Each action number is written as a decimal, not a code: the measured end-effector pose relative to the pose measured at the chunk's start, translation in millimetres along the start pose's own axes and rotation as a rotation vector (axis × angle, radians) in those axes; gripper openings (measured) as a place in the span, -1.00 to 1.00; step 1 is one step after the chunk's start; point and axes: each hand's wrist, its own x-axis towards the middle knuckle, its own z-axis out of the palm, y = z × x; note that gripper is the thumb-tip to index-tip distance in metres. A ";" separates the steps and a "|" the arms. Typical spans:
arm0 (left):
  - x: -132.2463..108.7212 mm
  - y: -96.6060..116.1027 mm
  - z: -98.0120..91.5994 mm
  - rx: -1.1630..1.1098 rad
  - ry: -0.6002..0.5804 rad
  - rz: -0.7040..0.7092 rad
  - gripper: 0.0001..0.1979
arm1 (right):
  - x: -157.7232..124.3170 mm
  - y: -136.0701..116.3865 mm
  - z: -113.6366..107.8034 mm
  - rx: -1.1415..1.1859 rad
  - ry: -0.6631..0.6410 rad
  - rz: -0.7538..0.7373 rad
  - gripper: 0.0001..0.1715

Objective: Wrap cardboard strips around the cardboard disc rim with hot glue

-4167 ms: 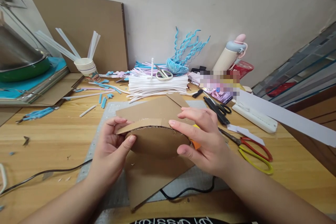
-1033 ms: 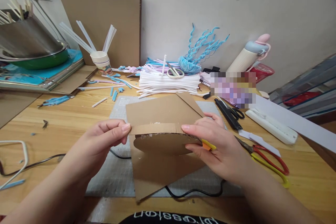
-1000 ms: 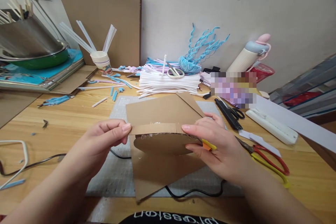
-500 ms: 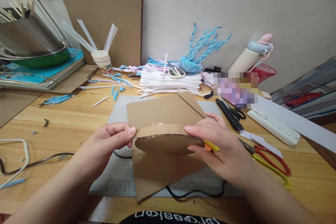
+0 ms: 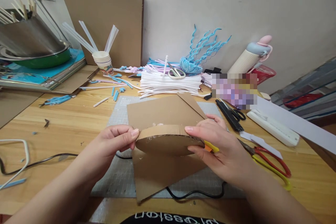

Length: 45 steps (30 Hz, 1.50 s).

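Note:
Between my two hands is a round cardboard disc (image 5: 168, 145), tilted, with a narrow cardboard strip (image 5: 164, 130) curving along its far edge. My left hand (image 5: 114, 143) pinches the strip against the disc's left edge with thumb and fingers. On the other side, my right hand (image 5: 216, 143) is closed on the disc and strip, thumb below and index finger on the strip. Bits of clear, stringy residue cling near the strip. Below lies a larger cardboard sheet (image 5: 157, 176) on a grey cutting mat (image 5: 112, 180). A yellow and orange object (image 5: 212, 147) is mostly hidden behind my right hand.
Scissors with red and yellow handles (image 5: 273, 162) lie at the right, near a white power strip (image 5: 273, 127). Behind are white pipe cleaners (image 5: 170, 84), small scissors (image 5: 176, 72), paper cups (image 5: 102, 61) and a bottle (image 5: 244, 56). A black cord (image 5: 195, 194) crosses the mat.
My left hand has shifted slightly right, and the strip's left end now bends down along the disc's edge. My right hand keeps its hold almost unmoved.

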 end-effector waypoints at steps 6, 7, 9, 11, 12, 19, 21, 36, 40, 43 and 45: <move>2.3 0.7 3.2 -0.024 -0.001 -0.026 -0.46 | 0.3 -0.9 -0.5 0.008 -0.014 0.019 -0.46; 2.2 1.2 3.9 -0.028 0.002 -0.027 -0.45 | 0.7 -1.3 -0.8 0.007 -0.017 0.025 -0.47; 1.8 1.7 5.6 -0.037 0.017 -0.030 -0.44 | 2.2 -2.5 -2.4 -0.008 -0.034 0.032 -0.47; 1.2 1.5 7.3 -0.046 0.034 -0.035 -0.43 | 4.6 -4.7 -5.9 -0.043 -0.079 0.028 -0.43; 1.2 1.3 8.2 -0.049 0.040 -0.036 -0.42 | 6.1 -6.2 -8.3 -0.063 -0.112 0.025 -0.39; 3.5 0.5 9.4 -0.044 0.059 -0.024 -0.43 | 17.4 -14.9 -24.6 -0.082 -0.256 0.028 -0.27; 3.7 0.1 9.0 -0.032 0.052 -0.012 -0.44 | 18.3 -14.8 -25.4 -0.072 -0.265 0.027 -0.27; -6.4 -8.9 6.4 0.239 0.104 0.651 -0.69 | 8.8 -12.5 -20.5 -0.093 -0.199 -0.035 -0.32; -9.4 -1.2 12.5 0.555 -0.081 0.823 -0.43 | 9.0 -13.1 -20.9 -0.093 -0.206 -0.037 -0.34; -4.8 6.5 15.6 0.726 -0.077 0.868 -0.41 | 9.5 -13.1 -21.7 -0.097 -0.211 -0.034 -0.33; -0.2 9.7 15.4 0.790 -0.073 0.887 -0.42 | 9.6 -13.2 -22.3 -0.103 -0.214 -0.035 -0.31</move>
